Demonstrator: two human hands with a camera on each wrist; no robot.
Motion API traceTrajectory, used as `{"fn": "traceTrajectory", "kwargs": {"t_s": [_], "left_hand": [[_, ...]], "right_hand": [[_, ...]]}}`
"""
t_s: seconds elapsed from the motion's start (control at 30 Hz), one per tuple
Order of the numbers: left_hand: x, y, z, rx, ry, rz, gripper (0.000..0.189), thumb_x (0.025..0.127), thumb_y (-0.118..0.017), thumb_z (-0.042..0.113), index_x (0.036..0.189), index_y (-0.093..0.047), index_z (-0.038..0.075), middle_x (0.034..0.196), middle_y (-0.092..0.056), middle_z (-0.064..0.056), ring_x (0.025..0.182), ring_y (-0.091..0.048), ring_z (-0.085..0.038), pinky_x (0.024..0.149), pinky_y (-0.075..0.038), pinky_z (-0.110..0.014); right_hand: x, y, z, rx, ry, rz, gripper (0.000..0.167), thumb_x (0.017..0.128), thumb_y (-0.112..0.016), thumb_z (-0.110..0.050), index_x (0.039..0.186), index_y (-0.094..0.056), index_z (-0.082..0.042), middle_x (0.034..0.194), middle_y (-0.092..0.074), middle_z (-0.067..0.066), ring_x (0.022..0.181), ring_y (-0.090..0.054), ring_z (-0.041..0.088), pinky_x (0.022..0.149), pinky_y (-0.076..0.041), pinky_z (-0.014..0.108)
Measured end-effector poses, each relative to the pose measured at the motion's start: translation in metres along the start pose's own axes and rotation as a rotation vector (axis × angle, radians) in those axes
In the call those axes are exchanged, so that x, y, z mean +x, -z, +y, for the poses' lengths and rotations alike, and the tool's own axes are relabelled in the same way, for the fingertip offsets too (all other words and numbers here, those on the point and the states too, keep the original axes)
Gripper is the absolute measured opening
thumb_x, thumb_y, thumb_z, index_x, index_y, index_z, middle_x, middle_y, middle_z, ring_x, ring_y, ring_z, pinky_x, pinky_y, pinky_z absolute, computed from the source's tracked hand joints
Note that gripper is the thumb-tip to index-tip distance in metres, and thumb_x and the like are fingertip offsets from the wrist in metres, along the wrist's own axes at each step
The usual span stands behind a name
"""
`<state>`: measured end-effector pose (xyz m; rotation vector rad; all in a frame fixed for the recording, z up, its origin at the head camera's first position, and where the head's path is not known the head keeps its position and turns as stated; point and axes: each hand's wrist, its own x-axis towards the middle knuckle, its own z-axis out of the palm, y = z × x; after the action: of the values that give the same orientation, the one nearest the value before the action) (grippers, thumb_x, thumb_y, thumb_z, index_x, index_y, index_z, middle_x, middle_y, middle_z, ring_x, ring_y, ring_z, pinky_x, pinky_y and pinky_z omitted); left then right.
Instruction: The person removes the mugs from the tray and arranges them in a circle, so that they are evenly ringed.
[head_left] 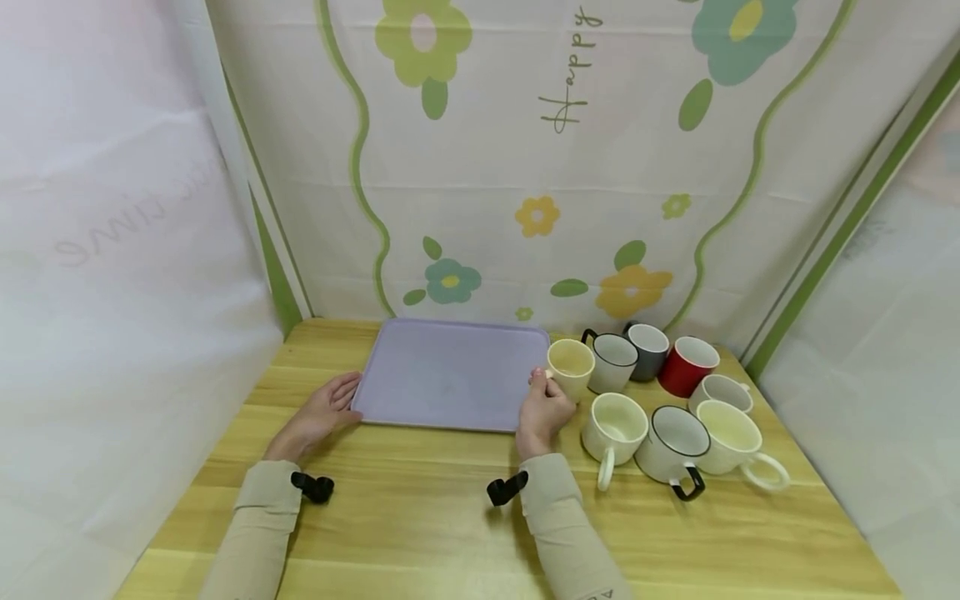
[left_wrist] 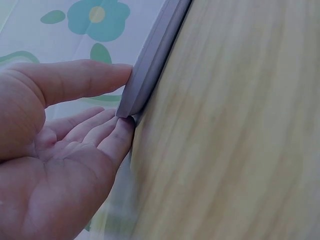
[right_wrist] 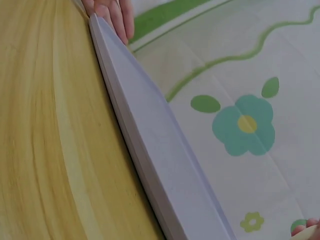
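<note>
At frame centre, the left hand (head_left: 318, 414) lies nearly flat, straight fingertips (left_wrist: 120, 75) touching the lavender tray's (head_left: 450, 375) corner, while the right hand (head_left: 545, 408) curls round the cream mug's (head_left: 572, 367) handle.

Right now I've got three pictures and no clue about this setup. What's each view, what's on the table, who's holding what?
No machine here: a person works bare-handed, wearing three cameras. The wide picture comes from the head, looking down at a wooden table. The other two come from the wrists, very close up.

A lilac tray lies flat on the table. To its right stand eight mugs: a cream mug nearest the tray, then white, grey and cream ones and a red mug.

The left hand touches the tray's left edge with straight fingers. The right hand is at the tray's right edge and grips the cream mug.
</note>
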<state>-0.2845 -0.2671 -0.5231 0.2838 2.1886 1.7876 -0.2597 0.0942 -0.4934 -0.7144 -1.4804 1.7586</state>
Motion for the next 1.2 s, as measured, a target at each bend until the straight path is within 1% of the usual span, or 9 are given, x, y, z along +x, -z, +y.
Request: {"fn": "traceTrajectory", "kwargs": {"t_s": [0.17, 0.37, 0.5, 0.63, 0.73, 0.87, 1.03, 1.13, 1.2], "left_hand": [[-0.001, 0.000, 0.002, 0.001, -0.010, 0.002, 0.088, 0.098, -0.063, -0.009, 0.167, -0.010, -0.005, 0.176, -0.010, -0.028, 0.164, -0.009, -0.046, 0.130, -0.020, -0.051], [-0.001, 0.002, 0.001, -0.022, -0.016, -0.006, 0.088, 0.098, -0.062, -0.011, 0.167, -0.007, -0.006, 0.176, -0.007, -0.028, 0.164, -0.006, -0.046, 0.129, -0.021, -0.050], [-0.002, 0.002, 0.000, -0.028, -0.016, -0.010, 0.088, 0.098, -0.062, -0.011, 0.167, -0.007, -0.006, 0.176, -0.007, -0.029, 0.164, -0.006, -0.046, 0.128, -0.025, -0.046], [-0.001, 0.001, -0.001, -0.016, -0.008, -0.009, 0.088, 0.099, -0.063, -0.010, 0.167, -0.009, -0.005, 0.176, -0.009, -0.028, 0.164, -0.007, -0.045, 0.128, -0.027, -0.045], [0.000, 0.000, -0.001, -0.004, -0.012, -0.016, 0.088, 0.099, -0.063, -0.009, 0.167, -0.009, -0.005, 0.176, -0.009, -0.027, 0.164, -0.008, -0.046, 0.128, -0.025, -0.047], [0.001, -0.001, -0.001, 0.002, -0.025, -0.021, 0.088, 0.099, -0.064, -0.008, 0.167, -0.009, -0.005, 0.176, -0.009, -0.028, 0.164, -0.007, -0.046, 0.128, -0.024, -0.049], [0.003, -0.001, 0.000, -0.002, -0.028, -0.029, 0.088, 0.099, -0.064, -0.007, 0.168, -0.009, -0.004, 0.176, -0.009, -0.028, 0.164, -0.007, -0.046, 0.129, -0.024, -0.049], [0.003, -0.002, 0.002, -0.001, -0.029, -0.034, 0.088, 0.100, -0.064, -0.007, 0.168, -0.009, -0.005, 0.176, -0.009, -0.028, 0.164, -0.007, -0.046, 0.129, -0.023, -0.049], [0.002, -0.001, 0.003, -0.002, -0.031, -0.033, 0.087, 0.100, -0.064, -0.007, 0.167, -0.008, -0.005, 0.176, -0.008, -0.028, 0.163, -0.006, -0.047, 0.129, -0.023, -0.048]], "right_hand": [[0.005, 0.003, -0.002, 0.011, -0.009, 0.069, 0.028, 0.096, -0.075, -0.007, 0.070, -0.079, 0.001, 0.091, -0.081, 0.018, 0.079, -0.066, 0.006, 0.065, -0.049, 0.010], [0.013, 0.004, 0.002, 0.007, -0.032, 0.118, 0.025, 0.097, -0.075, -0.007, 0.074, -0.081, 0.000, 0.103, -0.082, 0.018, 0.093, -0.073, 0.016, 0.074, -0.053, 0.010], [0.016, 0.006, 0.006, -0.009, -0.052, 0.136, 0.020, 0.098, -0.075, -0.009, 0.085, -0.083, 0.003, 0.105, -0.081, 0.020, 0.101, -0.075, 0.026, 0.085, -0.058, 0.023], [0.017, 0.009, 0.011, -0.027, -0.088, 0.166, 0.018, 0.097, -0.076, -0.011, 0.092, -0.084, 0.004, 0.104, -0.082, 0.019, 0.102, -0.074, 0.029, 0.092, -0.058, 0.034], [0.019, 0.011, 0.013, -0.027, -0.106, 0.189, 0.018, 0.096, -0.077, -0.013, 0.089, -0.084, 0.003, 0.102, -0.082, 0.017, 0.099, -0.073, 0.025, 0.089, -0.057, 0.031], [0.019, 0.012, 0.010, 0.023, -0.127, 0.195, 0.018, 0.096, -0.077, -0.011, 0.084, -0.084, 0.001, 0.102, -0.082, 0.017, 0.094, -0.072, 0.019, 0.082, -0.055, 0.021], [0.019, 0.012, 0.004, 0.086, -0.161, 0.197, 0.018, 0.097, -0.075, -0.010, 0.088, -0.084, 0.002, 0.103, -0.082, 0.020, 0.094, -0.072, 0.019, 0.080, -0.054, 0.019], [0.019, 0.013, 0.003, 0.082, -0.182, 0.180, 0.021, 0.096, -0.076, -0.013, 0.078, -0.084, -0.005, 0.091, -0.082, 0.011, 0.091, -0.068, 0.015, 0.077, -0.051, 0.017], [0.018, 0.015, 0.002, 0.064, -0.181, 0.138, 0.031, 0.096, -0.077, -0.014, 0.066, -0.077, -0.009, 0.075, -0.076, 0.001, 0.081, -0.062, 0.013, 0.071, -0.047, 0.017]]}}
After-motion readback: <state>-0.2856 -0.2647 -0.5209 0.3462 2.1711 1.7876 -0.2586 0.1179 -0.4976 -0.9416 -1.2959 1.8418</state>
